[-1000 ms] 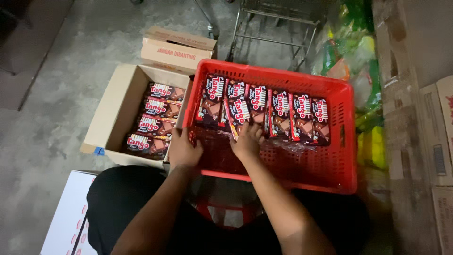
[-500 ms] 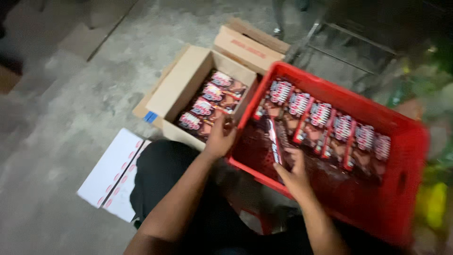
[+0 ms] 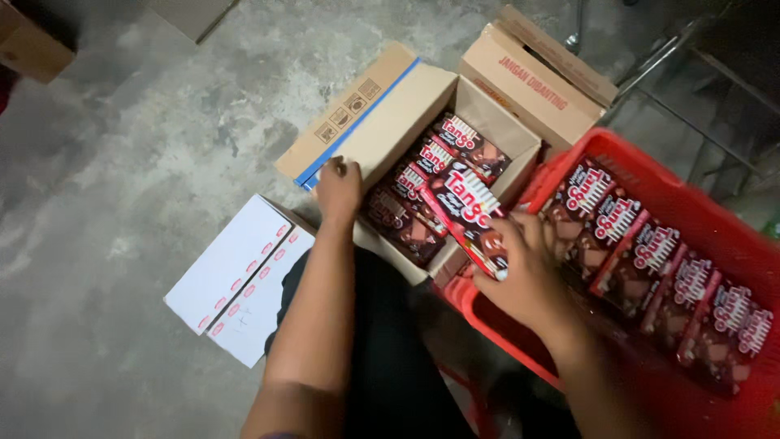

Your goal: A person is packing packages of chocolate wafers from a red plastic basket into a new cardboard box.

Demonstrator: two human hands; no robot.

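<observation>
Right hand [image 3: 528, 276], grip closed around 1 dark snack pack [image 3: 471, 215], held over the near edge of the open cardboard box [image 3: 382, 134], just beside the red crate [image 3: 715, 219]. Left hand [image 3: 339, 189] resting on the box's flap, fingers curled, holding nothing.

Dark red-and-white snack packs [image 3: 467, 215] in carton [image 3: 382, 122], red crate [image 3: 691, 203].
</observation>
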